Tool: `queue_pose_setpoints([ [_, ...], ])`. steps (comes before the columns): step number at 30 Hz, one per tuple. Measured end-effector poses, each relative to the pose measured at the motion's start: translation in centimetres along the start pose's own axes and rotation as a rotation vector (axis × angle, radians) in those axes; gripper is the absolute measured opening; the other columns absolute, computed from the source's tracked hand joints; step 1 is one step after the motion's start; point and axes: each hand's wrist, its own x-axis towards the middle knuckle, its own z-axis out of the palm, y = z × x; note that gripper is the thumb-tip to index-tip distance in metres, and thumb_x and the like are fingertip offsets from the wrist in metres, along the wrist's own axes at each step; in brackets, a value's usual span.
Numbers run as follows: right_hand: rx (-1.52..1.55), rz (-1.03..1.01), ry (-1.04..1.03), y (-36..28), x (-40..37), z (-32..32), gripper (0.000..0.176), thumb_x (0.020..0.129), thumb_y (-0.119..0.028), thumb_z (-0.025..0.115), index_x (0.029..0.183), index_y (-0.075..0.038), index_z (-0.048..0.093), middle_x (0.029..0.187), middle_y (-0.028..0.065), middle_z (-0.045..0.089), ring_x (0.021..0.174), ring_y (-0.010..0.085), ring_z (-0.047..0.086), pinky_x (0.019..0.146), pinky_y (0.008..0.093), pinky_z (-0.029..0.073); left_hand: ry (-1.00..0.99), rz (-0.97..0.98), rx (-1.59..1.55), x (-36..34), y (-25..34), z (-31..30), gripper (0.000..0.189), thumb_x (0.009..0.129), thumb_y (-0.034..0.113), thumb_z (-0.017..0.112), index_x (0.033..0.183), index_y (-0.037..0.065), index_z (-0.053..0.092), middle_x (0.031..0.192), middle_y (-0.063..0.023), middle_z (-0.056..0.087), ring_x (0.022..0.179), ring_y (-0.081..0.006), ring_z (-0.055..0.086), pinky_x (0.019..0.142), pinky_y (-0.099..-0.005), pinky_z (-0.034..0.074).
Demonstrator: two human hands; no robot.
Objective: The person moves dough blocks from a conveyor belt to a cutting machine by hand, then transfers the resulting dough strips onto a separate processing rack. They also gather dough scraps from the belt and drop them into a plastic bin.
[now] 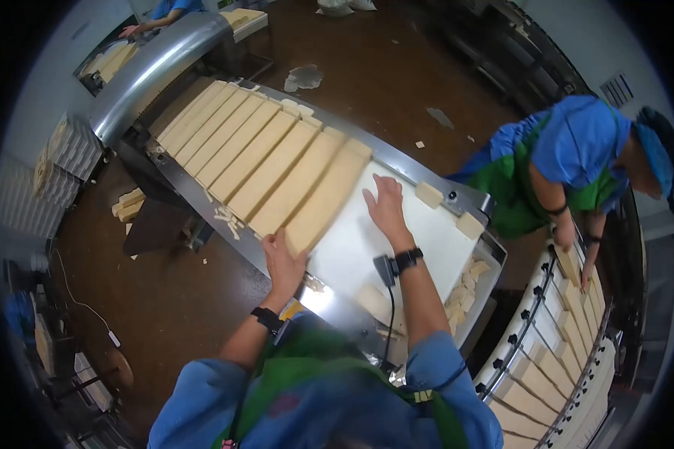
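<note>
Long pale dough strips [251, 142] lie side by side across a conveyor in the head view. My left hand [283, 263] is at the near end of the last dough strip [328, 196], its fingers and thumb closed around that end. Over the white belt [359, 251], just right of the same strip's far end, my right hand [387, 206] is open with fingers spread, holding nothing. A dark band with a small box and a cable circles my right wrist.
Small dough pieces [428, 194] lie along the belt's far edge. A bin of dough scraps [468, 288] stands at the conveyor's end. At right, a co-worker [569, 157] handles strips on another conveyor [532, 382]. A curved metal cover [165, 71] spans the far left end.
</note>
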Motion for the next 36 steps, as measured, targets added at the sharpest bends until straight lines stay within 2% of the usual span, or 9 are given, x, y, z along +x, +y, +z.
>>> queue_pose_setpoints([
  [8, -0.433, 0.103, -0.141, 0.0, 11.0, 7.4, 0.051, 0.092, -0.035, 0.074, 0.131, -0.002, 0.065, 0.127, 0.0196, 0.059, 0.126, 0.0377, 0.052, 0.103, 0.0561, 0.043, -0.074, -0.028, -0.021, 0.4, 0.1, 0.7, 0.085, 0.083, 0.020, 0.084, 0.152, -0.004, 0.041, 0.135, -0.0277, 0.042, 0.124, -0.0467, 0.051, 0.105, -0.0504, 0.047],
  [15, -0.439, 0.104, -0.168, 0.7, 12.1, 8.5, 0.044, 0.095, -0.034, 0.071, 0.125, -0.001, 0.067, 0.123, 0.0164, 0.063, 0.122, 0.0343, 0.056, 0.103, 0.0511, 0.043, -0.126, -0.081, 0.004, 0.9, 0.7, 1.3, 0.088, 0.081, 0.022, 0.086, 0.153, -0.001, 0.040, 0.136, -0.0263, 0.044, 0.124, -0.0455, 0.052, 0.102, -0.0501, 0.050],
  [17, -0.432, 0.098, -0.266, 1.7, 11.7, 8.0, 0.037, 0.095, -0.031, 0.070, 0.116, 0.000, 0.069, 0.117, 0.0184, 0.068, 0.116, 0.0373, 0.062, 0.102, 0.0507, 0.046, -0.127, -0.068, 0.012, 0.7, 0.6, 2.7, 0.088, 0.081, 0.022, 0.086, 0.153, 0.000, 0.041, 0.137, -0.0256, 0.044, 0.124, -0.0450, 0.053, 0.101, -0.0503, 0.050],
  [20, -0.302, 0.021, -0.085, 5.0, 8.8, 6.4, 0.034, 0.095, -0.029, 0.070, 0.112, 0.001, 0.068, 0.112, 0.0218, 0.071, 0.110, 0.0412, 0.065, 0.099, 0.0518, 0.049, -0.153, -0.068, 0.058, 0.9, 1.1, 3.1, 0.088, 0.078, 0.022, 0.088, 0.151, 0.001, 0.043, 0.136, -0.0245, 0.046, 0.123, -0.0443, 0.053, 0.099, -0.0504, 0.051],
  [24, -0.408, 0.054, 0.042, 9.1, 0.7, 0.5, 0.036, 0.095, -0.028, 0.071, 0.113, 0.002, 0.066, 0.111, 0.0242, 0.070, 0.108, 0.0433, 0.065, 0.097, 0.0521, 0.052, -0.186, 0.142, 0.079, 1.1, 1.4, 3.9, 0.089, 0.073, 0.024, 0.091, 0.148, 0.005, 0.048, 0.134, -0.0232, 0.049, 0.121, -0.0423, 0.054, 0.098, -0.0505, 0.051],
  [30, -0.517, 0.748, 0.160, 7.2, -13.2, -8.8, 0.046, 0.099, -0.037, 0.067, 0.118, 0.005, 0.063, 0.110, 0.0254, 0.068, 0.106, 0.0452, 0.065, 0.093, 0.0520, 0.053, -0.527, 0.434, 0.110, 1.5, 4.7, 4.7, 0.093, 0.071, 0.033, 0.093, 0.150, 0.011, 0.048, 0.137, -0.0206, 0.051, 0.118, -0.0406, 0.056, 0.098, -0.0501, 0.051],
  [32, -0.604, 0.635, 0.355, 9.2, -16.8, -8.0, 0.050, 0.101, -0.041, 0.065, 0.120, 0.004, 0.061, 0.111, 0.0247, 0.067, 0.106, 0.0439, 0.065, 0.092, 0.0512, 0.054, -0.626, 0.468, 0.229, 1.2, 5.8, 5.1, 0.098, 0.074, 0.043, 0.091, 0.154, 0.012, 0.046, 0.139, -0.0208, 0.051, 0.118, -0.0417, 0.057, 0.099, -0.0502, 0.052],
  [33, -0.560, 0.644, 0.431, 8.8, -17.4, -7.7, 0.052, 0.101, -0.043, 0.064, 0.122, 0.005, 0.061, 0.113, 0.0245, 0.067, 0.107, 0.0429, 0.065, 0.092, 0.0503, 0.055, -0.541, 0.570, 0.209, 0.8, 4.6, 6.3, 0.101, 0.073, 0.045, 0.090, 0.156, 0.012, 0.044, 0.139, -0.0211, 0.052, 0.121, -0.0418, 0.057, 0.099, -0.0511, 0.052],
  [36, -0.673, 0.613, 0.373, 8.3, -17.9, -6.7, 0.046, 0.105, -0.037, 0.059, 0.118, 0.006, 0.065, 0.110, 0.0227, 0.069, 0.105, 0.0393, 0.067, 0.096, 0.0483, 0.054, -0.543, 0.567, 0.234, 0.2, 4.4, 7.5, 0.100, 0.072, 0.042, 0.091, 0.155, 0.012, 0.044, 0.141, -0.0222, 0.052, 0.126, -0.0429, 0.056, 0.103, -0.0535, 0.049],
])
